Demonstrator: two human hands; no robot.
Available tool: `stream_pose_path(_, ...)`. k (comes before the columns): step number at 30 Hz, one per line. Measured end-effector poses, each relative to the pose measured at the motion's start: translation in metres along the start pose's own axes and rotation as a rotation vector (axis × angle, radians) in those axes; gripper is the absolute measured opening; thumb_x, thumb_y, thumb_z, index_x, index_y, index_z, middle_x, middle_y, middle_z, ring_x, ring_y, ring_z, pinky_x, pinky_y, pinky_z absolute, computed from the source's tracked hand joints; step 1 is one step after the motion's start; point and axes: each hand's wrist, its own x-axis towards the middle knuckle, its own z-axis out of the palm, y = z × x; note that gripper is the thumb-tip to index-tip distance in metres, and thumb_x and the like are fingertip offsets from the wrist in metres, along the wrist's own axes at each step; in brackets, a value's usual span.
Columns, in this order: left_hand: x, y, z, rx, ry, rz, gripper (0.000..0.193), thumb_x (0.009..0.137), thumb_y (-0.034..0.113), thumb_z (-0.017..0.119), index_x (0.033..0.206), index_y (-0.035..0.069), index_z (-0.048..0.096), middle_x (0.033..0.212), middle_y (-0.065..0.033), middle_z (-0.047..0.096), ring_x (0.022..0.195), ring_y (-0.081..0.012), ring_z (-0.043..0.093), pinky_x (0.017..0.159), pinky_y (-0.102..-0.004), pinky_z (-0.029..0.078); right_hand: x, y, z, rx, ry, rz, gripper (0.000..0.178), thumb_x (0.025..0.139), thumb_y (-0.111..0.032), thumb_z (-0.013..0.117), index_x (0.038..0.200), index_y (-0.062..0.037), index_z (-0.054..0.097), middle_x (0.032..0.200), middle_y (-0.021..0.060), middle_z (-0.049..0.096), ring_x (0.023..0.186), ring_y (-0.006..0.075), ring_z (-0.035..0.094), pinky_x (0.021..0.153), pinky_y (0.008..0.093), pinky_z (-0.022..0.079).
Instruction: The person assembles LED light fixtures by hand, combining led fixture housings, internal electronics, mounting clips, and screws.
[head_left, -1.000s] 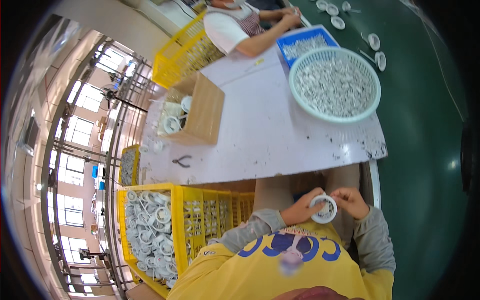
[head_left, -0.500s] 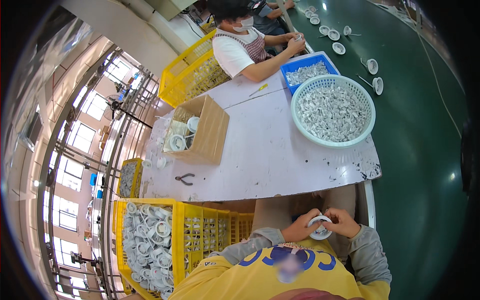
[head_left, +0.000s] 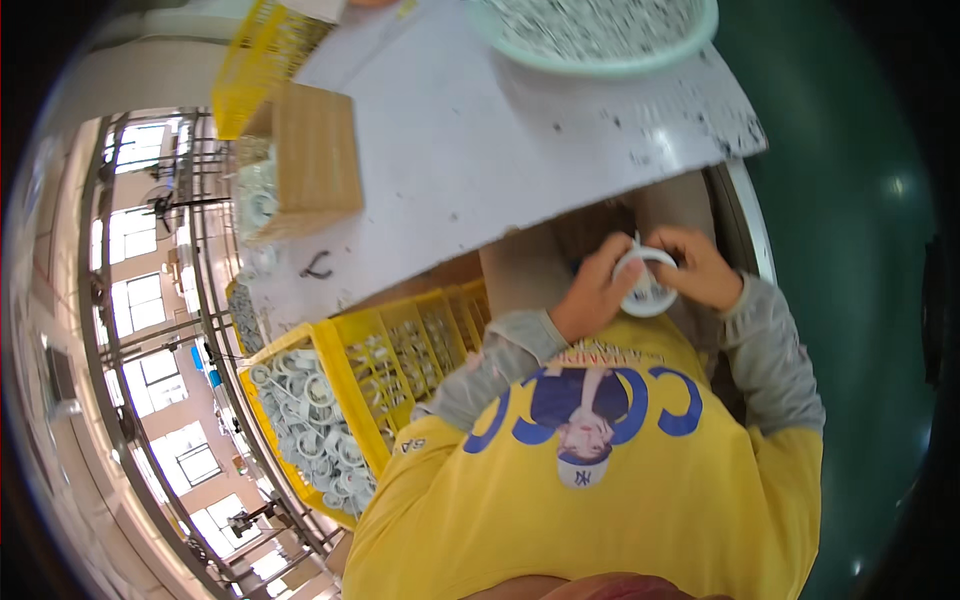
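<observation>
A round white plastic housing [head_left: 655,304], open like a shallow cup, is held over my lap just off the table's front edge. My left hand [head_left: 596,292] grips its left side, the thumb reaching inside the rim. On the other side my right hand [head_left: 703,270] has its fingers closed on the upper right rim. A short white piece, seemingly a wire, sticks up between the hands. What lies inside the housing is blurred and partly covered by my fingers.
A pale green basket [head_left: 605,68] of small white parts stands at the table's [head_left: 470,150] far side. Left are a cardboard box [head_left: 322,150], pliers [head_left: 317,266] and a yellow crate [head_left: 362,400] full of white housings. A green surface [head_left: 850,300] runs along the right.
The view has tipped down toward my lap, so table items appear higher and the co-worker is mostly out of frame. The housing stays in both hands, its opening turned somewhat.
</observation>
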Motion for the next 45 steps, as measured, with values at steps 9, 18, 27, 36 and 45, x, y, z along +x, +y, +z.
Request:
stream_pose_path(9,-0.005,-0.006,0.006,-0.064,0.020,-0.038,0.028,0.094,0.029,0.036,0.090,0.002,0.046,0.075,-0.0014,0.043,0.070,-0.0068,0.039,0.063,-0.0214,0.035,-0.005,0.007,0.001,-0.046,-0.028,-0.022,0.010,0.077,-0.008,0.055,0.079,0.0010,0.051,0.063,-0.0005,0.050,0.060,0.0017,0.043,0.051,0.0193,0.035)
stream_pose_path(18,-0.008,-0.006,0.008,-0.134,0.029,-0.045,0.028,0.093,0.028,0.038,0.087,0.002,0.047,0.075,-0.0005,0.043,0.069,-0.0059,0.038,0.062,-0.0209,0.034,-0.008,0.007,0.005,-0.064,-0.049,-0.010,0.009,0.078,-0.007,0.055,0.081,0.0012,0.051,0.066,0.0001,0.051,0.062,0.0017,0.043,0.052,0.0195,0.036)
stream_pose_path(27,-0.006,-0.011,0.004,-0.207,-0.004,-0.029,0.026,0.092,0.027,0.041,0.087,0.002,0.047,0.075,0.0007,0.043,0.069,-0.0047,0.037,0.061,-0.0205,0.033,-0.005,0.004,0.006,-0.079,-0.048,-0.040,0.008,0.077,-0.006,0.055,0.080,0.0008,0.052,0.068,-0.0009,0.049,0.065,0.0025,0.042,0.054,0.0202,0.036)
stream_pose_path(36,-0.006,-0.015,0.003,-0.215,-0.016,0.032,0.024,0.091,0.024,0.042,0.086,0.002,0.048,0.073,0.0009,0.042,0.069,-0.0044,0.037,0.060,-0.0209,0.033,-0.006,0.006,0.006,-0.179,-0.032,-0.029,0.009,0.075,-0.007,0.057,0.078,0.0004,0.052,0.066,-0.0012,0.050,0.061,0.0023,0.042,0.052,0.0198,0.035)
stream_pose_path(45,-0.004,-0.012,0.002,-0.185,0.011,0.052,0.024,0.091,0.023,0.043,0.082,0.001,0.048,0.074,0.0001,0.042,0.067,-0.0053,0.037,0.059,-0.0216,0.033,-0.006,0.008,0.006,-0.144,-0.025,-0.025,0.009,0.076,-0.007,0.056,0.080,0.0008,0.053,0.070,-0.0001,0.053,0.065,0.0030,0.045,0.055,0.0206,0.038)
